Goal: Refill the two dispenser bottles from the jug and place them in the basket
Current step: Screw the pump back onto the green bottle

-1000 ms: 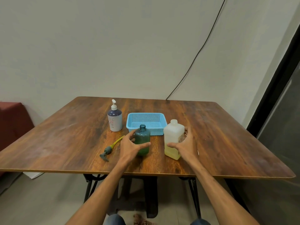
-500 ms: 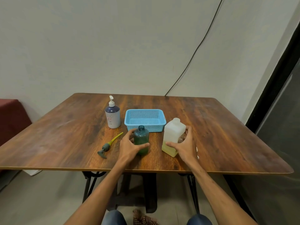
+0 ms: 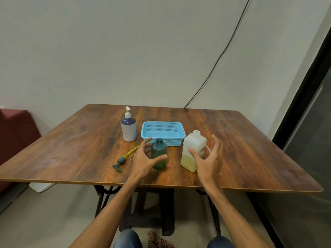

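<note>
while we are looking down over the desk (image 3: 71, 149), the blue basket (image 3: 173, 141) is sitting near its middle, and we are placing everything else from it. the green bottle (image 3: 159, 154) is standing upright just in front of the basket's front wall, with its neck uncapped. our left grip (image 3: 143, 158) is curling round this bottle: the thumb is lying across its near side and the index finger is reaching round its far side, so the grip is holding the bottle on the desk. the jug (image 3: 192, 145) is standing just in front of the basket's right corner, a translucent white one with yellowish liquid filling its lower part. our right grip (image 3: 208, 161) is hovering spread wide at the jug's right side. the thumb is showing against the jug's front face, while the other fingers are staying straight and apart from the jug, so this grip is holding nothing. the white pump bottle (image 3: 128, 129) is standing upright just left of the basket, with its pump fitted. the loose pump head (image 3: 120, 161) is lying flat on the desk to the front left of the basket, its yellow tube pointing back toward the basket. a black cable (image 3: 223, 51) is running up the wall behind the basket.
</note>
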